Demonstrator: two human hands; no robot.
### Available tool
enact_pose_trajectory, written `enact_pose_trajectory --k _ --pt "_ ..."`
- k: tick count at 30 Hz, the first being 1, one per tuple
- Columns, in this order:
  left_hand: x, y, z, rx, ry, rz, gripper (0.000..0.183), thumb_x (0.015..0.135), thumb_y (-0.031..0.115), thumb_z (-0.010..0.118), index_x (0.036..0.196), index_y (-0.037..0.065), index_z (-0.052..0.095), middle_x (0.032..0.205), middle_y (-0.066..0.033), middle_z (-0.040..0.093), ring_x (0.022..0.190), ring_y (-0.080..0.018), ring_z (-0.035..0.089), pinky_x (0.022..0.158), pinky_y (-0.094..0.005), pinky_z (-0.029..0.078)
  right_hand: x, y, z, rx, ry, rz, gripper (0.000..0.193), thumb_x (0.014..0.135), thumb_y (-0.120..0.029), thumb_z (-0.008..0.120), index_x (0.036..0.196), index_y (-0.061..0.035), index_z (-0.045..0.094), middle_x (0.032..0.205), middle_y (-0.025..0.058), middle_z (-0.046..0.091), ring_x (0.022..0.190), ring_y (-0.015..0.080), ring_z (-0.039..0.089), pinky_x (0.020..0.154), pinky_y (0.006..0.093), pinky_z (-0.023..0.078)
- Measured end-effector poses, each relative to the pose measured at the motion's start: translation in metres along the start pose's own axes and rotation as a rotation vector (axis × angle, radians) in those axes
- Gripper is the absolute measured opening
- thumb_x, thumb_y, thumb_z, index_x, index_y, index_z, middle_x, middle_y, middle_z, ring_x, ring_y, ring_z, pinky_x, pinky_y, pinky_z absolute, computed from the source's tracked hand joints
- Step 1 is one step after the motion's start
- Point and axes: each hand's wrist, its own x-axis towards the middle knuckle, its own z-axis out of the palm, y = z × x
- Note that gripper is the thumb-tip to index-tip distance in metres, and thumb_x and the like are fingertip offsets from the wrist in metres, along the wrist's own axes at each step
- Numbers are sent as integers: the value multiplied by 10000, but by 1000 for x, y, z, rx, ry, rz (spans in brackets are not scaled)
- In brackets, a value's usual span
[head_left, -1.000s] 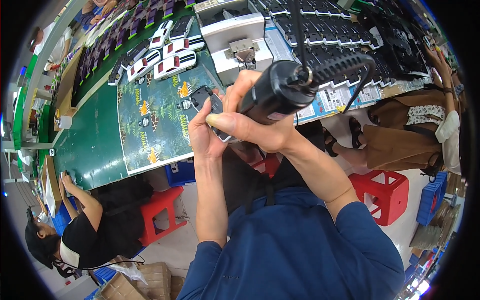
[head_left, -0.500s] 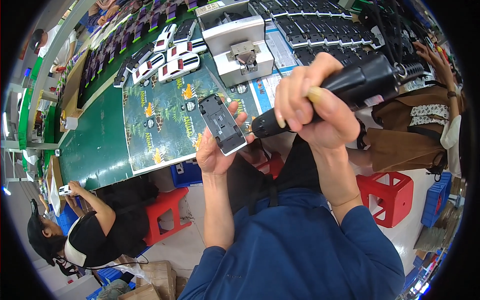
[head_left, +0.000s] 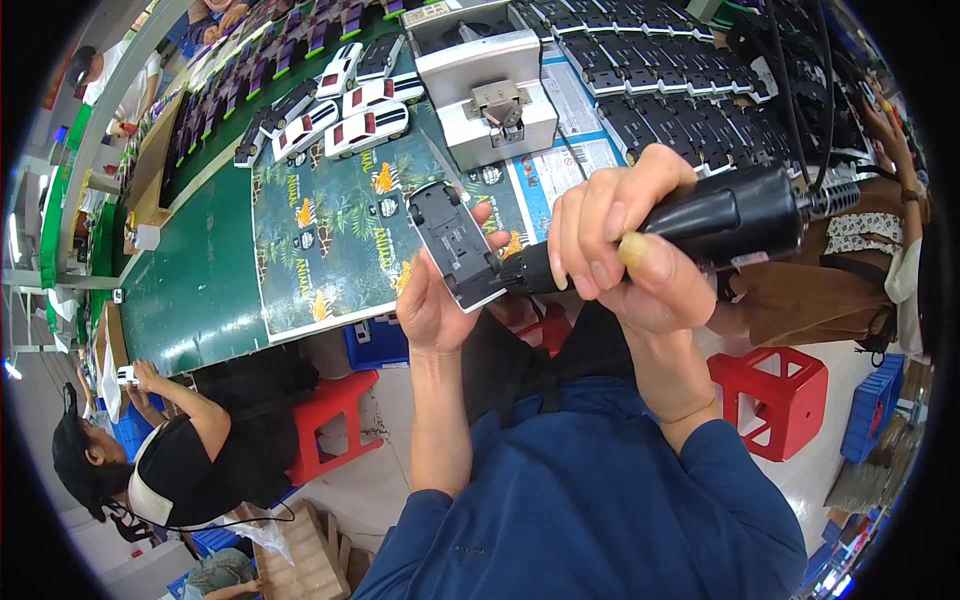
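Dark blue top [head_left: 610, 500] with loose sleeves [head_left: 745, 480] ending near the elbows; the left hand [head_left: 432, 305] and right hand [head_left: 640, 240] are bare. A small dark mark [head_left: 468, 549] sits at the top's near left. Beyond, black trousers [head_left: 510, 375] show, perhaps with a strap [head_left: 547, 388].

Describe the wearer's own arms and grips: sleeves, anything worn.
Left sleeve and right sleeve: dark blue, short, plain. Left forearm and right forearm: bare. Left grip and right grip: ungloved human hands; no watch, rings or cables visible on them.
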Motion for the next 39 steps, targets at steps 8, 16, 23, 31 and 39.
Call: enact_pose_trajectory --k 8,16,23,31,39 --pt "1 2 16 39 276 -3 483 1067 396 333 1424 79 405 1328 -203 549 1114 -341 624 898 -486 558 -7 10 15 -14 117 138 210 787 -48 746 856 -60 548 654 48 603 565 93 538 680 282 473" --pt "5 2 21 10 399 -27 429 1062 396 373 1324 79 494 1221 -167 618 1016 -302 666 805 -453 594 -3 17 9 -96 -9 155 186 785 -66 682 892 -24 535 630 88 546 500 168 521 525 320 483" --pt "9 -3 28 -115 478 -117 380 1047 371 433 1251 68 539 1122 -158 653 951 -295 674 806 -450 583 6 32 4 93 -221 105 264 702 -55 781 738 -38 520 554 58 536 418 160 499 432 289 447" --pt "12 -8 25 -120 463 -147 388 1049 389 421 1246 83 554 1135 -146 647 996 -285 655 876 -461 546 1 32 2 -1 -168 140 284 707 -75 791 705 -39 509 529 49 525 410 161 498 428 290 444" --pt "14 0 27 -55 434 -97 454 1053 439 372 1273 79 540 1164 -153 639 1004 -286 655 856 -458 564 3 30 0 33 -173 176 227 708 -61 759 770 -21 545 585 73 560 459 177 527 472 307 471"
